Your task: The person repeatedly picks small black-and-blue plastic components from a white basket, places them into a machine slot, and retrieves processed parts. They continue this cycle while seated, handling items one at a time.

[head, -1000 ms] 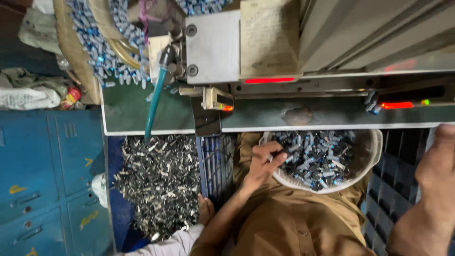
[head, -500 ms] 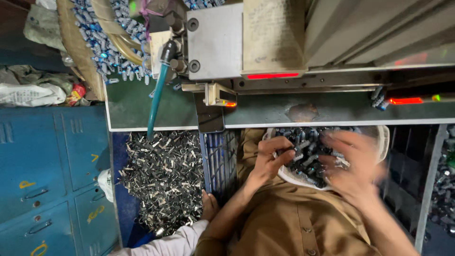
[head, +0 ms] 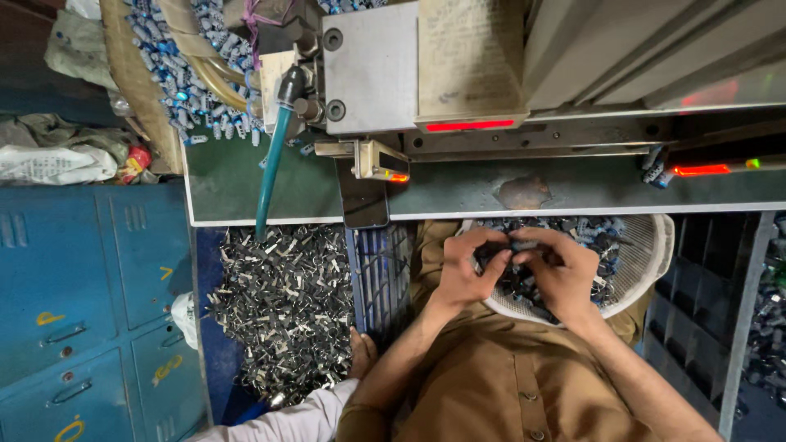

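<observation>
Now steadied and brought together: right hand [head: 565, 274], a blur half a second ago, meeting left hand [head: 467, 270] over the white basket [head: 655, 254] at centre right of the frame. Both sets of fingertips pinched closed on one small dark part [head: 514, 243], held just above the heap of small dark and blue parts [head: 598, 237] filling the basket on the lap. Seemingly the sorting or fitting step, one piece picked out and worked between the fingers. Next move, by judgement, calling for a firm pinch and a lift clear of the heap toward the grey press machine [head: 385, 65] at upper centre. Also about: green bench top [head: 237, 188], teal hose [head: 270, 164], pile of metal scrap clips [head: 282, 311] lower left, blue lockers [head: 74, 303] at far left.
</observation>
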